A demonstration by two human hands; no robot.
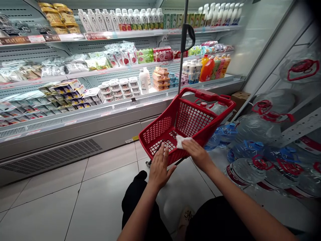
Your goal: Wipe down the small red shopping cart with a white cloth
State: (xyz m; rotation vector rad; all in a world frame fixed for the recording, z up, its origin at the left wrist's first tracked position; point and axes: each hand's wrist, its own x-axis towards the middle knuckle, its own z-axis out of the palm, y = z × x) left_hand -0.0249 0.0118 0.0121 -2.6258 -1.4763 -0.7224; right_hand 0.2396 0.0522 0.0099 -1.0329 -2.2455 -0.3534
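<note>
A red plastic shopping basket (194, 115) on wheels stands tilted before me, its grey pull handle (184, 43) raised. My right hand (197, 152) is closed on a crumpled white tissue (182, 141) at the basket's near right side. The tissue lies over or close against the rim; whether it touches cannot be made out. At the near edge of the basket is my left hand (161, 167), fingers stretched out and thumb apart, with nothing in it. Its fingertips overlap the rim in view, and contact is unclear.
A refrigerated shelf unit (120, 122) with cartons, bottles, tubs and bags runs along the back. Large water bottles (247, 170) with red or blue handles stand on the right. A cardboard box (240, 100) sits behind the basket. Pale tiles (105, 194) cover the floor.
</note>
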